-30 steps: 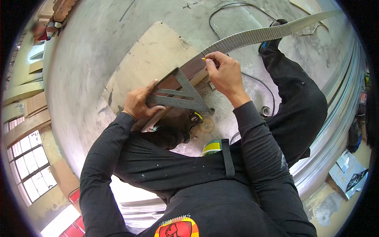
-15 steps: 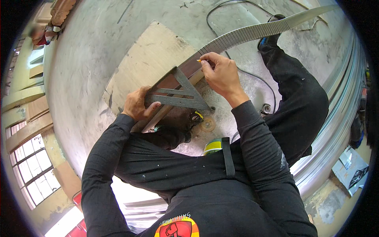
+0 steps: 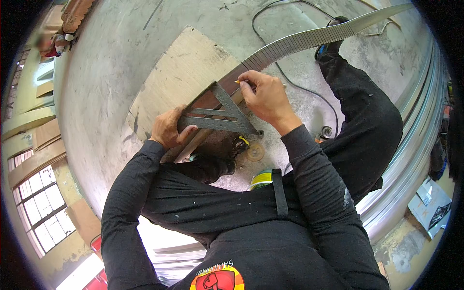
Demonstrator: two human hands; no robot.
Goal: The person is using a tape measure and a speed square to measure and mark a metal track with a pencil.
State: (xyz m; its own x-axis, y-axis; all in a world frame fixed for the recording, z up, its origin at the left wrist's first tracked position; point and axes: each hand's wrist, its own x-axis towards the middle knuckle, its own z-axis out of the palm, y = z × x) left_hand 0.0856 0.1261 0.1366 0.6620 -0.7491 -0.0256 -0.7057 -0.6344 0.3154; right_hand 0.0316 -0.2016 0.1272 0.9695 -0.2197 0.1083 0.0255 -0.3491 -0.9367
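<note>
My left hand (image 3: 168, 127) grips the corner of a dark triangular square (image 3: 218, 124), thumb on top. The square lies across a long metal strip (image 3: 299, 44), which runs from near my left knee to the far right. Close-set dark crosswise lines cover the strip's curved far part; its near part is plain and brownish. My right hand (image 3: 269, 100) is closed in a pinch on a small yellow pencil (image 3: 237, 81), mostly hidden by the fingers. The pencil's tip is over the strip, just beyond the upper corner of the square.
A cardboard sheet (image 3: 181, 72) lies on the concrete floor beyond the strip. Between my legs are a black and yellow tape measure (image 3: 240, 143) and a round disc (image 3: 255, 152). A black cable (image 3: 309, 91) passes under the strip. Long metal profiles (image 3: 415, 130) lie at right.
My right hand has moved slightly left and toward me along the strip with the pencil, closer to the square. My left hand and the square have stayed put.
</note>
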